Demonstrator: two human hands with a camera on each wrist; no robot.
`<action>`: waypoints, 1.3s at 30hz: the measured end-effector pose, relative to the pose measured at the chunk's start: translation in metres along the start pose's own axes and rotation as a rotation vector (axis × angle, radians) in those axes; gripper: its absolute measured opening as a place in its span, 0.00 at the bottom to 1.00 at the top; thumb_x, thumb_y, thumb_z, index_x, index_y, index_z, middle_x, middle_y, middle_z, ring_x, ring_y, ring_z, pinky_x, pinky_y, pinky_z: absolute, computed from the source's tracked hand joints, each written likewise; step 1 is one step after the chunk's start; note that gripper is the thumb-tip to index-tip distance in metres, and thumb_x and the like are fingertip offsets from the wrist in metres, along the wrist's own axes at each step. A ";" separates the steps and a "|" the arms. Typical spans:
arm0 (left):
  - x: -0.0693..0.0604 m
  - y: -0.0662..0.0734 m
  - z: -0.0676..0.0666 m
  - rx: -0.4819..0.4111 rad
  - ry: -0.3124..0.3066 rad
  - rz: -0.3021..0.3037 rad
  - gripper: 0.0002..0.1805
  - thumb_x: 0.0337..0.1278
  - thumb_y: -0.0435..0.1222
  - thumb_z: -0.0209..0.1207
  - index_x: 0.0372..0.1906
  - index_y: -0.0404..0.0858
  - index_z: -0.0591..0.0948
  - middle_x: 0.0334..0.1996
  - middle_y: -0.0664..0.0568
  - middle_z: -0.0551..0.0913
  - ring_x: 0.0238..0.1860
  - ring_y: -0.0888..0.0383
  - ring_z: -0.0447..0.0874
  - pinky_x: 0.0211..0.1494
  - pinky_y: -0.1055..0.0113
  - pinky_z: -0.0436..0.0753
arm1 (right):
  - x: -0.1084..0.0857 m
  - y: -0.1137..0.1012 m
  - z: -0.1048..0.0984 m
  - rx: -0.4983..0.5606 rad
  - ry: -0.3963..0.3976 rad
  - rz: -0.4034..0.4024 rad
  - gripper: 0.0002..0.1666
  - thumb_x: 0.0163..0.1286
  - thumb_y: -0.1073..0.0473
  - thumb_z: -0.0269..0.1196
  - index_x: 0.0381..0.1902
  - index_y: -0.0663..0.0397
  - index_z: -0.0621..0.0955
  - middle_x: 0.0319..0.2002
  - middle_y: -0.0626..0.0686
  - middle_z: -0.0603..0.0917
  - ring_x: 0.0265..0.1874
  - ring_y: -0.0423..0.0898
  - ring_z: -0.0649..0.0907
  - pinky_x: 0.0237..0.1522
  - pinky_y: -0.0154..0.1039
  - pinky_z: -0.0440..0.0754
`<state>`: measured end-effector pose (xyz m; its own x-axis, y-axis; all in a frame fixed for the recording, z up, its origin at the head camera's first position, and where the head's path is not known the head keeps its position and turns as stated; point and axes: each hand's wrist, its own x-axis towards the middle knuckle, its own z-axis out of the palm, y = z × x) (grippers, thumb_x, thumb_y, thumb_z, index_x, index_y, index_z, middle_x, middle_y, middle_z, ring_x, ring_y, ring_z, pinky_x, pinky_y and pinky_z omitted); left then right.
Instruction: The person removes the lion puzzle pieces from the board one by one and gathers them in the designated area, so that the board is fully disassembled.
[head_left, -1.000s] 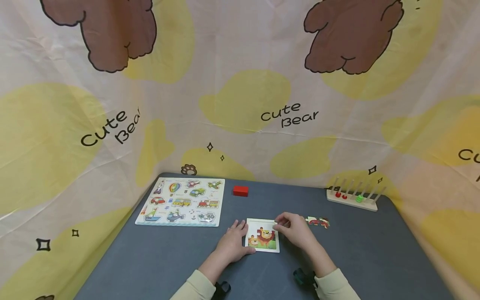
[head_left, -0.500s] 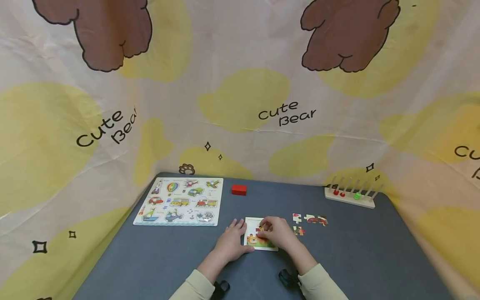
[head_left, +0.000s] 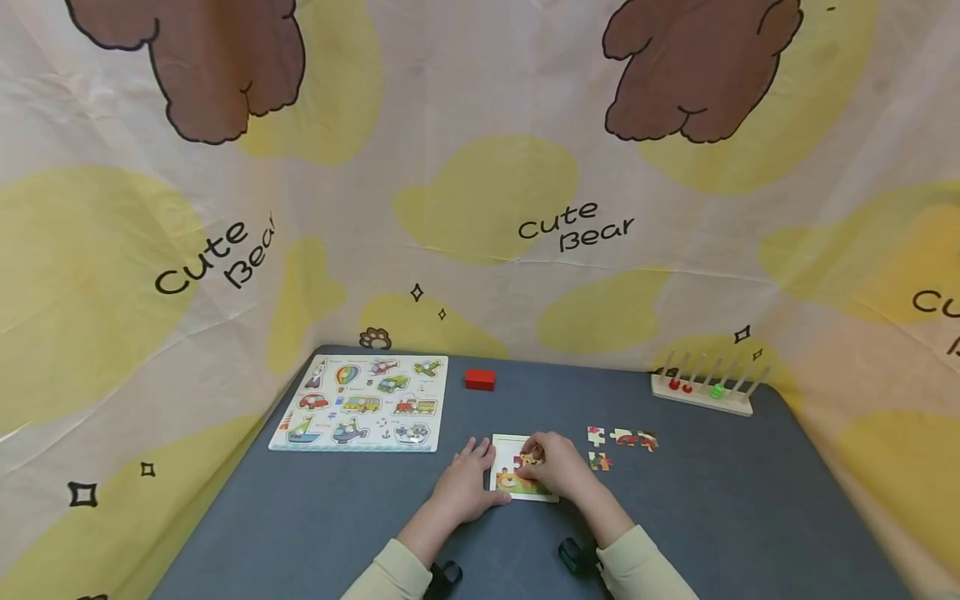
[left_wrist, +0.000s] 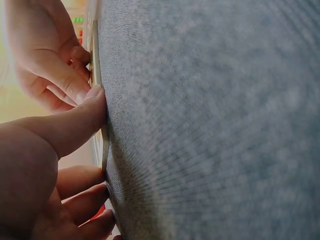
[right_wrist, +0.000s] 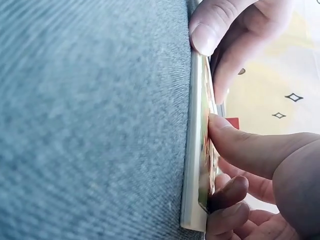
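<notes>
Backdrop [head_left: 465,92]: "Cute Bear". Left hand [head_left: 463,486], right hand [head_left: 560,468] touch puzzle [head_left: 507,455].

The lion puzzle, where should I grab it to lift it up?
I'd come in low from both sides and hold the lion puzzle by its pale rim, where the left hand touches. It's thin and lies flat, so edges probably grip best; keep it level, since pieces might slip out.

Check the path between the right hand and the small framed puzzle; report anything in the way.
Nothing visible: the right hand touches the small framed puzzle. The left hand rests at its left edge, and the loose pieces lie off to the right.
</notes>
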<state>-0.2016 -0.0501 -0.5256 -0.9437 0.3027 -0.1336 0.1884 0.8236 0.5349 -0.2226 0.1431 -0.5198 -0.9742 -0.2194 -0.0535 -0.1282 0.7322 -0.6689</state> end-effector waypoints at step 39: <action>0.000 0.000 0.000 -0.009 -0.014 0.004 0.47 0.49 0.48 0.75 0.72 0.33 0.70 0.76 0.42 0.65 0.80 0.41 0.53 0.77 0.42 0.61 | -0.041 0.073 -0.082 0.131 0.206 0.109 0.10 0.67 0.58 0.70 0.44 0.56 0.84 0.27 0.50 0.84 0.23 0.43 0.76 0.24 0.35 0.74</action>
<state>-0.2018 -0.0499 -0.5257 -0.9392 0.3124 -0.1428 0.1895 0.8180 0.5431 -0.2074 0.2583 -0.5058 -0.9999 0.0020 0.0124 -0.0081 0.6520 -0.7582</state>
